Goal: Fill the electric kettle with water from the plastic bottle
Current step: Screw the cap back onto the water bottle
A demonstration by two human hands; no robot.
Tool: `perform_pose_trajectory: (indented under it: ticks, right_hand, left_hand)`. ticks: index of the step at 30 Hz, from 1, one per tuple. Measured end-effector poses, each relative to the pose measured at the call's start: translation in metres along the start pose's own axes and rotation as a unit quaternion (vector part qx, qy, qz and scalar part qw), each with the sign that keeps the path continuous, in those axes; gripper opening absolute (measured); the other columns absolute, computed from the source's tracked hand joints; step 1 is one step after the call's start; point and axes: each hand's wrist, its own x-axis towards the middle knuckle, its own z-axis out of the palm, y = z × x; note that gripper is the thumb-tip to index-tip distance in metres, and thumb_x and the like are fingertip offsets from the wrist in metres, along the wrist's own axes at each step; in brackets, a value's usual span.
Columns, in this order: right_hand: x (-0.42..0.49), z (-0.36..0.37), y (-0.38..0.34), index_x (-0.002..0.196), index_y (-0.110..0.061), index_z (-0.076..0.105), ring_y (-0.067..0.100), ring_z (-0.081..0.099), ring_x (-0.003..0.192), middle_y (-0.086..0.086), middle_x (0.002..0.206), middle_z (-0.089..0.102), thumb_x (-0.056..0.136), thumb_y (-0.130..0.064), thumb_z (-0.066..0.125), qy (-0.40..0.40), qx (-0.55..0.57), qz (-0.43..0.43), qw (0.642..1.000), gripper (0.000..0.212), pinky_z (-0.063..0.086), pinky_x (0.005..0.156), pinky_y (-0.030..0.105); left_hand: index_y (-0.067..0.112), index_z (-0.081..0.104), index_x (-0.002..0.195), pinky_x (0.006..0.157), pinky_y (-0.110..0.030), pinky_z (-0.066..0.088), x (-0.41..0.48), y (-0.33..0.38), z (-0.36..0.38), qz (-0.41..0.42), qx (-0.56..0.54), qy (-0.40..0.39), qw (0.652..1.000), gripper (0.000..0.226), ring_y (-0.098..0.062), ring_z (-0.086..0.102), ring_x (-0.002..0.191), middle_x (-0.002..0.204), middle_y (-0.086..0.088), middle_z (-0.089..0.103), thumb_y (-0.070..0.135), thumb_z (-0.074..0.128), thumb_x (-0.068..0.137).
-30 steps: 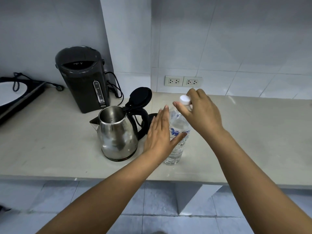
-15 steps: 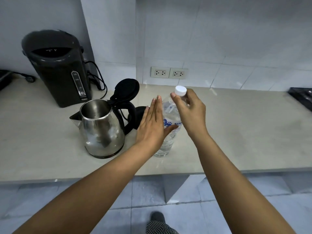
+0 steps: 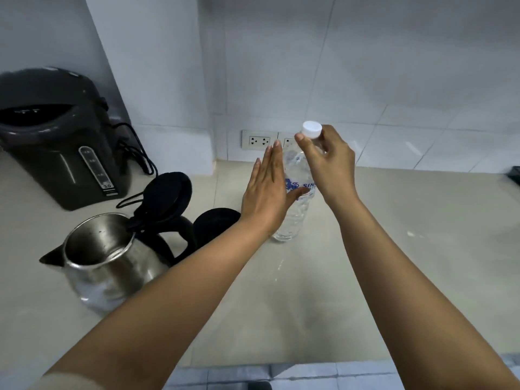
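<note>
— Where's the bottle?

— The plastic bottle stands upright on the bench, to the right of the electric kettle and well apart from it. The white cap sits on its neck.

— What are your hands doing?

— My right hand is up at the top of the bottle, thumb and fingers pinching the cap. My left hand is spread flat, fingers straight and together, the palm against the bottle's left side and the thumb lying across the blue label. It isn't wrapped round the bottle.

— And the kettle?

— It's steel, sitting on the bench at my left, its black lid tipped back upright so the mouth is open; the spout points left. I can't tell from here whether there is water in it. Just behind its handle lies a round black base, partly hidden by my left forearm.

— Anything else around?

— A dark grey hot-water dispenser stands at the back left with a black cord beside it, and a wall socket is set in the tiles behind my left hand.
</note>
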Motion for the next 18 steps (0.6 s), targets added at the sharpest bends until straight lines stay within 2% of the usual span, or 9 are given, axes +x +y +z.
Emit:
perform_pose_trajectory:
  ticks: [3,9,14,18]
  right_hand:
    - [0.037,0.001,0.021,0.102,-0.02,0.064,0.011,0.064,0.095,-0.009,0.094,0.07,0.085,-0.044,0.064,-0.005,-0.006,-0.002,1.0,0.029,0.05,0.084,0.033]
    - [0.094,0.002,0.055,0.101,-0.016,0.063,0.015,0.062,0.087,-0.005,0.089,0.068,0.086,-0.043,0.063,-0.007,-0.028,-0.006,1.0,0.031,0.049,0.079,0.036]
    - [0.116,0.005,0.079,0.109,-0.016,0.062,0.014,0.063,0.098,-0.003,0.1,0.07,0.087,-0.045,0.061,-0.005,-0.048,0.003,0.999,0.036,0.051,0.086,0.035]
    - [0.123,0.003,0.094,0.118,-0.014,0.056,0.017,0.059,0.111,0.0,0.115,0.066,0.094,-0.043,0.053,-0.037,-0.084,-0.017,0.996,0.038,0.046,0.086,0.029]
  left_hand:
    - [0.008,-0.006,0.154,0.115,-0.018,-0.013,0.034,0.003,0.022,-0.018,0.004,0.002,1.0,0.1,-0.009,-0.005,0.149,0.164,0.0,-0.004,0.059,0.051,0.09]
    - [0.007,-0.005,0.154,0.118,-0.023,-0.008,0.088,0.011,0.053,-0.04,0.012,-0.009,0.999,0.099,-0.012,-0.002,0.15,0.164,-0.001,-0.003,0.056,0.052,0.09]
    - [0.008,-0.009,0.154,0.119,-0.026,-0.006,0.109,0.012,0.071,-0.051,0.046,-0.029,0.997,0.098,-0.014,-0.004,0.15,0.164,-0.003,-0.003,0.057,0.05,0.092]
    - [0.009,-0.007,0.154,0.119,-0.027,-0.005,0.115,0.012,0.079,-0.052,0.04,-0.033,0.997,0.097,-0.016,-0.002,0.151,0.164,-0.006,0.001,0.056,0.05,0.092]
